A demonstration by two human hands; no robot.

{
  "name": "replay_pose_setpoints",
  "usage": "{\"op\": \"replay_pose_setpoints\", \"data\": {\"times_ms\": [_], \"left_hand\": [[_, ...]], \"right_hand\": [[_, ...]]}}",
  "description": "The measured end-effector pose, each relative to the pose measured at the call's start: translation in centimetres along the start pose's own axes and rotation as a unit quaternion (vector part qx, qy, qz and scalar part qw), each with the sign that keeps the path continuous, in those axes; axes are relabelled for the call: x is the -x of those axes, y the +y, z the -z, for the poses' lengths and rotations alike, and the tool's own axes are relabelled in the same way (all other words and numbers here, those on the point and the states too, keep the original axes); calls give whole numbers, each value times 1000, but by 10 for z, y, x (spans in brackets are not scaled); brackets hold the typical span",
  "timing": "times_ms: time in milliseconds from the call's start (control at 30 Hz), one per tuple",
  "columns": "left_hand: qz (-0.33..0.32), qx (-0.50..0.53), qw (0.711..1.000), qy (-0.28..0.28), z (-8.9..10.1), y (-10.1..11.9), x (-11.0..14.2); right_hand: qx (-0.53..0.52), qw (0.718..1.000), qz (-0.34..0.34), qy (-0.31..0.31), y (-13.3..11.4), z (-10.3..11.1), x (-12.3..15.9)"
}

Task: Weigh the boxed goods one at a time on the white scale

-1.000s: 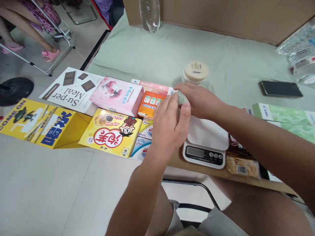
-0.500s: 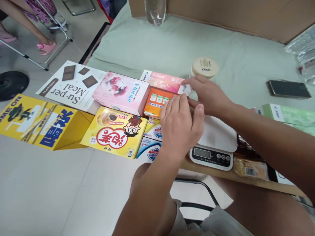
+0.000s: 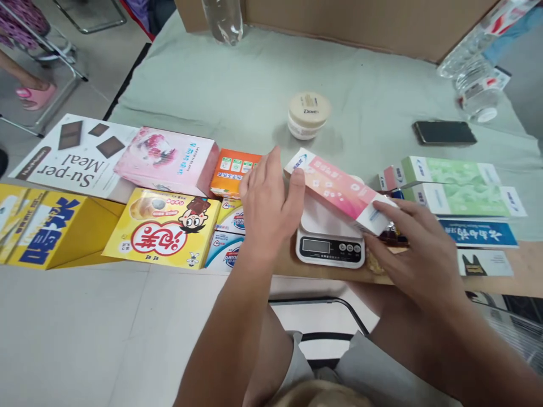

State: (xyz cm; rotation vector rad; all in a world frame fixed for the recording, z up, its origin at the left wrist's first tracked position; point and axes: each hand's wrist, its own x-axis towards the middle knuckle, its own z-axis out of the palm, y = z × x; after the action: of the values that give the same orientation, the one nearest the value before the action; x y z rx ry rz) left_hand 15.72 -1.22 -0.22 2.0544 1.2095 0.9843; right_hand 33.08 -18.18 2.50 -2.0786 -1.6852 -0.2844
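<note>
Pink carton [image 3: 333, 185]: was pinched at its nearer, right end between the thumb and fingers of the right hand [image 3: 418, 249], aslant above the white scale [image 3: 326, 240] on the desk [image 3: 288, 260]. On the near left, saw a yellow snack box [image 3: 161, 226] and two soap boxes [image 3: 224, 250], then the left hand [image 3: 269, 206], with fingers close together and thumb spread away. Could not tell whether touching the orange box [image 3: 236, 168] next to its fingers or the pink end beside its thumb. To the right, noted a blue box [image 3: 479, 232], with two green cartons [image 3: 458, 171] lying side by side just beyond. Farther off, spotted a cream-lidded jar [image 3: 309, 115] on green cloth [image 3: 254, 85], with a dark phone [image 3: 445, 132] to its right. At the far edge, made out a clear bottle [image 3: 224, 22] at left before a cardboard panel [image 3: 339, 28].
</note>
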Motion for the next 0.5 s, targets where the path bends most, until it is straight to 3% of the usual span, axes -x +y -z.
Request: {"op": "replay_pose_setpoints", "data": {"times_ms": [167,267,400,500], "left_hand": [[-13,-39,999,-31,-1,-4,-4],[-36,-69,997,-30,1,6,1],[-122,-65,990,-6,3,30,15],[-180,-66,981,21,-1,33,20]], "right_hand": [[-19,997,-17,-73,-4,-4,12],[-19,998,-23,-49,-6,-6,14],[-21,997,-19,-66,-13,-15,9],[-48,997,-17,-62,-10,-18,3]]}}
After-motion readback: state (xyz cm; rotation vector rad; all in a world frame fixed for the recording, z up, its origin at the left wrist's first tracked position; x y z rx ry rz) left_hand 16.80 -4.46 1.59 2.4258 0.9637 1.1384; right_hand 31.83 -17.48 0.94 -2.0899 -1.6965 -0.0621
